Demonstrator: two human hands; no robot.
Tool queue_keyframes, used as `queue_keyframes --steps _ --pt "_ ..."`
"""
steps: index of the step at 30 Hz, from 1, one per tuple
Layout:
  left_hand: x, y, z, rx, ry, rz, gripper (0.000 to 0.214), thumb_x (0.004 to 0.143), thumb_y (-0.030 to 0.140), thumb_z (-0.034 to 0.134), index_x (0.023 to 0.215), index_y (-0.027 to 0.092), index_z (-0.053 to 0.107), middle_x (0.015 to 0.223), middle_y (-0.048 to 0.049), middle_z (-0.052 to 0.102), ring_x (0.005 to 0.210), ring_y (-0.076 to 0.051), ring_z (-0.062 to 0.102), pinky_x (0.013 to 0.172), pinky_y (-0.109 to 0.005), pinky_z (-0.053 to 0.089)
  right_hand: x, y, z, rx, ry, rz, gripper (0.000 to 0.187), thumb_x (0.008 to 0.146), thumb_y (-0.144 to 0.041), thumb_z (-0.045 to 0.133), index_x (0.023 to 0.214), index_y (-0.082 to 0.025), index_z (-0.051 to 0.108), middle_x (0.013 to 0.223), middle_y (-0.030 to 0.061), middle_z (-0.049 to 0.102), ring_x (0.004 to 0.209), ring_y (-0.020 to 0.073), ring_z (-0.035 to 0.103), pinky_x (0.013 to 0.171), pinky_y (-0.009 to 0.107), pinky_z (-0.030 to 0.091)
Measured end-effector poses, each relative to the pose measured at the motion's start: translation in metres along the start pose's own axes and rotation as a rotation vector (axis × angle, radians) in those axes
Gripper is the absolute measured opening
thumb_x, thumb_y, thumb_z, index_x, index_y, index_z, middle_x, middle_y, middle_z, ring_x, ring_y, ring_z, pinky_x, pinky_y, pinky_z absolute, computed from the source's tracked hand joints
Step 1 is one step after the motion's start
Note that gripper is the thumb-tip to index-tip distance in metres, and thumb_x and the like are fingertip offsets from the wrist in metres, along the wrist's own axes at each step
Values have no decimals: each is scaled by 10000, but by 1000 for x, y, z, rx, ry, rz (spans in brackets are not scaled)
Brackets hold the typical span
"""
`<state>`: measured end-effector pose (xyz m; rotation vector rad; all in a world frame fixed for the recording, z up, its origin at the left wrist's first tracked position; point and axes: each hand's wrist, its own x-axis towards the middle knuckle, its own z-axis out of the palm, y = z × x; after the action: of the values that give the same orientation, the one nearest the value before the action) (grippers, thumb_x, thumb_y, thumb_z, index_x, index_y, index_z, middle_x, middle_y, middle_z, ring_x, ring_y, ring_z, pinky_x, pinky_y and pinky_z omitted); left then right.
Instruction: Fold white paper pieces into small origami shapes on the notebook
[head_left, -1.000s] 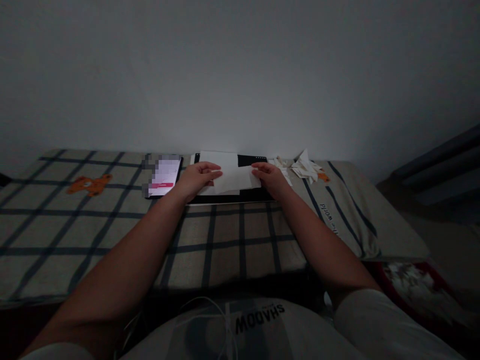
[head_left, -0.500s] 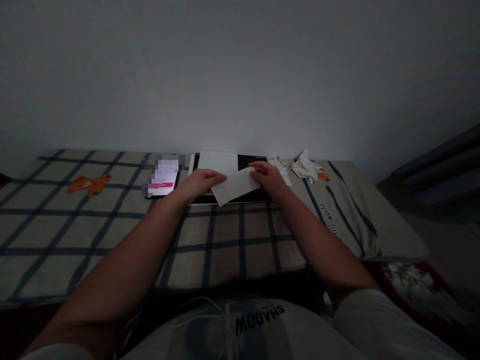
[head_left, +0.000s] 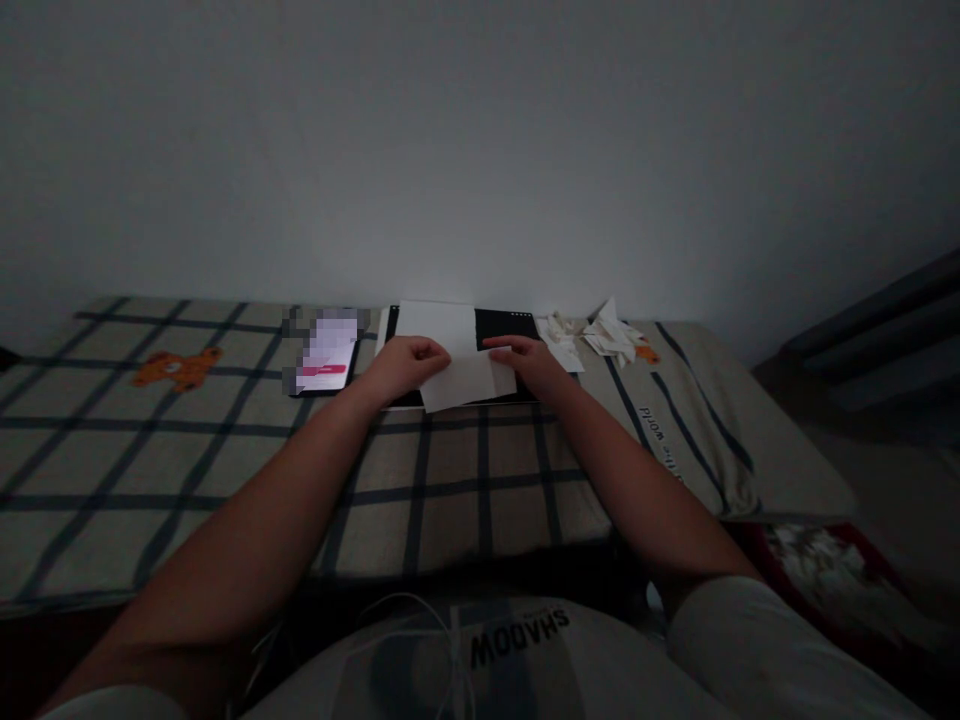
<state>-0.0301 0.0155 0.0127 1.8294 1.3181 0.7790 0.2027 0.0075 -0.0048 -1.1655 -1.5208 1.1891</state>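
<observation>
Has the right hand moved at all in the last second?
Yes: the right hand has slid slightly left across the black board, toward the left hand, on the small paper sheet.

The one view comes from a camera worn on the person's head, above and just behind the near edge of the bed (head_left: 450, 500). It faces forward and slightly down across the checked cover to the bare wall (head_left: 480, 150) along the far edge, which fills the upper frame. The camera sits close enough that the person's shirt (head_left: 517, 640) and forearms crowd the bottom, while the left hand (head_left: 405, 365) and right hand (head_left: 529, 365), at a white sheet (head_left: 465, 382) by the middle of the far edge, look small and dim; the bed's right edge shows, and its left side runs out of frame.
</observation>
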Motion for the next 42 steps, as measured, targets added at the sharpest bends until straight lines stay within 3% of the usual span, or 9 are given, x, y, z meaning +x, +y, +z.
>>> queue_keyframes --steps 4,9,14,21,25,29,35,39,42 --pt "-2 5 4 86 31 65 213 742 365 636 768 166 707 711 -26 668 631 -136 560 587 -255 420 -1 -2 -1 -185 7 -16 305 693 -436 693 856 -181 730 849 43 697 772 161 588 734 308 423" --pt "-5 12 7 111 49 74 226 732 400 670 775 189 738 748 -45 700 681 -166 597 638 -282 445 0 -1 -4 -228 -8 -37 276 709 -426 685 819 -178 736 831 53 703 778 169 598 737 316 429" --pt "-3 10 1 107 66 69 222 716 415 690 752 204 750 748 -41 709 710 -183 614 660 -291 458 3 4 -7 -158 -63 7 278 732 -421 662 865 -190 743 837 46 708 747 160 593 686 303 442" --pt "0 -1 -8 -64 -44 -17 254 705 390 706 905 241 756 822 -47 725 721 -180 624 642 -292 472 4 8 -14 -106 -69 81 280 720 -415 688 887 -196 742 827 55 697 702 152 575 637 302 465" --pt "0 2 -11 -73 42 -37 315 673 378 740 945 219 746 787 -51 711 698 -169 608 643 -291 480 4 5 -16 -117 -33 101 262 696 -386 704 850 -176 729 792 50 680 665 137 552 613 287 450" --pt "0 1 -11 -299 119 -78 371 674 345 741 1000 172 714 825 -67 703 693 -149 603 655 -283 499 6 5 -18 -169 47 83 212 705 -342 667 818 -164 693 769 33 660 649 124 532 594 262 413" --pt "1 0 -8 -307 220 -21 422 707 366 707 1076 162 690 747 -38 664 659 -136 573 640 -269 477 1 -3 -16 -348 -76 -92 184 743 -337 613 792 -160 633 754 13 624 661 120 531 620 263 401" --pt "3 1 -9 -378 275 -64 476 715 416 694 1136 196 663 838 -44 679 715 -146 595 657 -271 478 -3 -8 -12 -233 -88 -71 224 751 -387 611 820 -173 606 689 -15 569 567 97 480 543 248 374" --pt "5 -1 -11 -439 235 -90 443 681 449 724 1033 183 694 926 -72 697 788 -162 623 701 -275 490 -3 -8 -10 -55 -23 -28 231 741 -406 609 812 -190 569 653 -35 528 511 85 436 492 236 344"
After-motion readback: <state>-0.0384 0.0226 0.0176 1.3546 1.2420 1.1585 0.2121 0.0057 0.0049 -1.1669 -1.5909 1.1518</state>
